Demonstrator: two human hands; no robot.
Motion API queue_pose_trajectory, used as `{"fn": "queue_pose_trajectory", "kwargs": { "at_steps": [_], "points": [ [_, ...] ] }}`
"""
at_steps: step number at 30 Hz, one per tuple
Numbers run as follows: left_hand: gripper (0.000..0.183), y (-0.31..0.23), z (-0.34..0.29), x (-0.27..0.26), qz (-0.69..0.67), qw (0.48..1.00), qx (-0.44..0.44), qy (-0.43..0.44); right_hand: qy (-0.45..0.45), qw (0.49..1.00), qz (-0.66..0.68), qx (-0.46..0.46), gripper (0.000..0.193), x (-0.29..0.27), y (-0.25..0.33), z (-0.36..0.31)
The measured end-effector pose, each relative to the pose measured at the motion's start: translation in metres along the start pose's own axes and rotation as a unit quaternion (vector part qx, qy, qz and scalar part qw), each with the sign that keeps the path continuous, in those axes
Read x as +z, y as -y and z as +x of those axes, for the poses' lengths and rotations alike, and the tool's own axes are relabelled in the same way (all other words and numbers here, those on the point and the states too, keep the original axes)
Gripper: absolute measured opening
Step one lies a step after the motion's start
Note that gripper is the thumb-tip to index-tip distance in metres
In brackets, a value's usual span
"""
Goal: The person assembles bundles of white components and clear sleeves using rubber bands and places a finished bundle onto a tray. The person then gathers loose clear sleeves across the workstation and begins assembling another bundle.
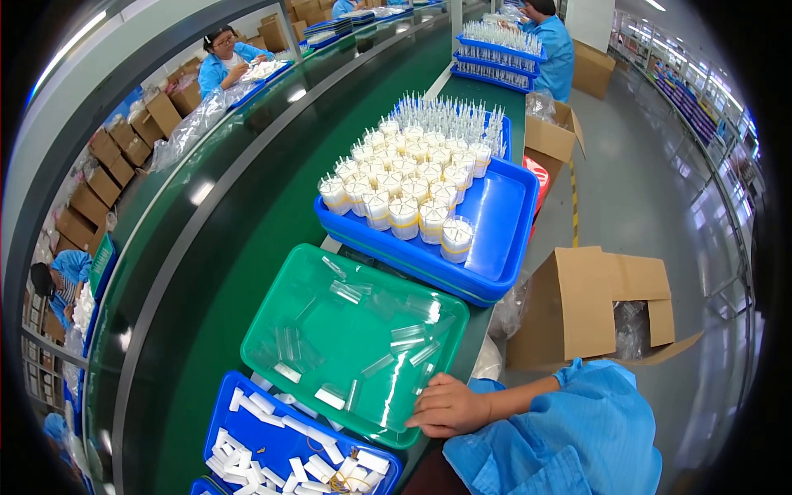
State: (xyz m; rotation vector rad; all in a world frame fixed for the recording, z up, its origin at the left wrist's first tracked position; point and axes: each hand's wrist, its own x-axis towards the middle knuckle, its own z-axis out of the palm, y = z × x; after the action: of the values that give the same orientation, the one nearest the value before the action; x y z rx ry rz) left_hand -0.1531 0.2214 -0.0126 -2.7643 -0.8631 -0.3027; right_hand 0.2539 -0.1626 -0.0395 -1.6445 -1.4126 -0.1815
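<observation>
My right hand (450,405) is closed over the near right rim of a green plastic tray (371,285), fingers curled onto the edge. Inside the tray lie several clear plastic pieces (407,337), some flat and some tube-like, with two white blocks (330,398) toward its near left. My left hand is not in view. A blue tray (221,421) sits just left and nearer, partly cut off by the lower edge. It holds loose white blocks (233,456) and some thin yellowish bands (337,481).
Beyond the green tray, stacked blue trays (503,223) carry rows of white, yellow-banded round bundles (404,216) and clear thin-tipped pieces (462,120). A green conveyor belt (223,289) runs along the left. An open cardboard box (586,289) stands right. Co-workers in blue (554,49) work farther off.
</observation>
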Motion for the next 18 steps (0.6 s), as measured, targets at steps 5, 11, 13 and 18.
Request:
{"fn": "queue_pose_trajectory", "kwargs": {
  "at_steps": [5,11,13,18],
  "points": [
    [0.044,-0.006,0.010,-0.002,0.001,0.998,-0.059,0.029,0.005,1.000,-0.013,0.000,0.022,0.001,0.000,0.002],
    [0.040,-0.011,0.016,-0.002,0.064,0.994,-0.093,0.014,0.012,0.999,-0.028,0.011,0.022,0.002,0.002,0.002],
    [0.040,-0.012,0.016,-0.002,0.067,0.994,-0.079,-0.018,0.014,0.999,-0.031,0.013,0.023,0.001,0.003,0.002],
    [0.041,-0.009,0.015,-0.001,0.052,0.995,-0.088,-0.011,0.016,0.999,-0.041,0.012,0.022,0.001,0.004,0.004]
  ]
}}
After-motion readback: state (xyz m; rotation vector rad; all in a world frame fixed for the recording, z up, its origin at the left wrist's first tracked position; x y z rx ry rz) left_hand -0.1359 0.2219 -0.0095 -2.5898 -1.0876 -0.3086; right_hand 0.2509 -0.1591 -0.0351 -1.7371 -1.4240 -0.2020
